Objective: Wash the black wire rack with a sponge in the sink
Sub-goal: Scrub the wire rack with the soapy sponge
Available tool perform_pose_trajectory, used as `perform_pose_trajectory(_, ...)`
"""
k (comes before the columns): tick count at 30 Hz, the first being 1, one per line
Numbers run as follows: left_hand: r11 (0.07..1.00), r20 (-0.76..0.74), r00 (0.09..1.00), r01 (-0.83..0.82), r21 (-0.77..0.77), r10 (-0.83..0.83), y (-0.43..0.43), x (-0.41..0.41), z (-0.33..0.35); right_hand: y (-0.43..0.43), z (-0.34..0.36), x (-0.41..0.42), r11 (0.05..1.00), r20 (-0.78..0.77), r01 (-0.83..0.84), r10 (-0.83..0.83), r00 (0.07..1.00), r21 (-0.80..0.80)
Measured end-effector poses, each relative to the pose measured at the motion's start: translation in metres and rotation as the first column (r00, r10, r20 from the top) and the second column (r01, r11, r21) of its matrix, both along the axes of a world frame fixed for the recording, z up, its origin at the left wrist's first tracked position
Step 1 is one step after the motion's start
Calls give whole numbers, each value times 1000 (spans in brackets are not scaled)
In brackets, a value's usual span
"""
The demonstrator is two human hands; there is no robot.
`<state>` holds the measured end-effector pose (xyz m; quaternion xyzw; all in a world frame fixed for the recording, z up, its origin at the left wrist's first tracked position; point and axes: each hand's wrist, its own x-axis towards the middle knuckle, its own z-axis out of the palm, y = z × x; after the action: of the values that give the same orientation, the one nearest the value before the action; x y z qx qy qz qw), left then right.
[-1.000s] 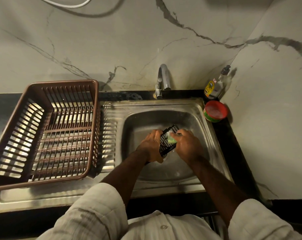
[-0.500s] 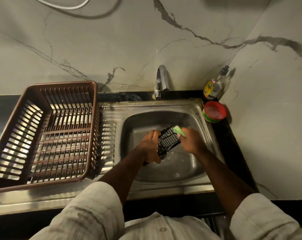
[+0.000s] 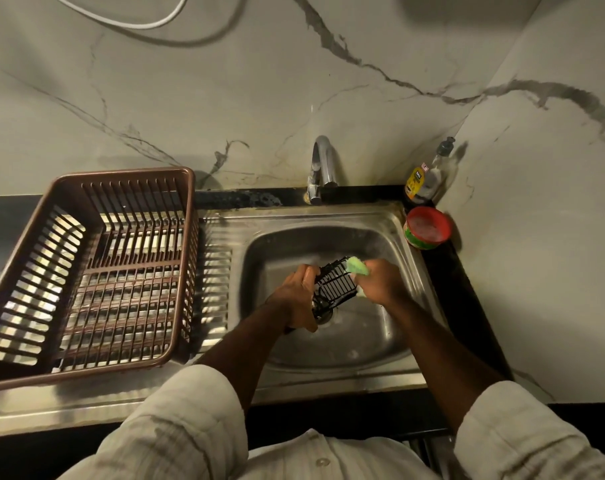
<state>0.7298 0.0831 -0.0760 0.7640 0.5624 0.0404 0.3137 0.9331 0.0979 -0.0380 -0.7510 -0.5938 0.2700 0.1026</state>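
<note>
A small black wire rack (image 3: 335, 285) is held tilted over the steel sink (image 3: 391, 341), above the drain. My left hand (image 3: 295, 296) grips its left edge, fingers curled round the frame. My right hand (image 3: 380, 282) holds a green sponge (image 3: 358, 265) and presses it against the rack's upper right corner. The lower end of the rack is hidden behind my left hand.
A brown slatted plastic basket (image 3: 86, 271) stands on the drainboard to the left. The chrome tap (image 3: 323, 168) rises behind the basin, with no water seen running. A dish soap bottle (image 3: 429, 178) and a red-rimmed tub (image 3: 427, 228) sit in the right corner.
My right hand with the sponge moved from the middle of the rack up to its top right corner. My left hand kept its grip on the rack.
</note>
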Motion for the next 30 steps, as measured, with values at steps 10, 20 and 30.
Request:
perform_pose_trajectory(10, 1000, -13, 1000, 15, 16, -15, -4, 8, 0, 0, 7, -2, 995, 114, -72, 79, 990, -63)
perform_pose_trajectory(20, 1000, -63, 998, 16, -3, -17, -8, 12, 2, 17, 13, -12, 993, 57, -117, 118, 991, -17)
perform_pose_trajectory(30, 1000, -50, 999, 1, -6, -1, -8, 11, 4, 11, 21, -24, 992, 151, -63, 46, 987, 109)
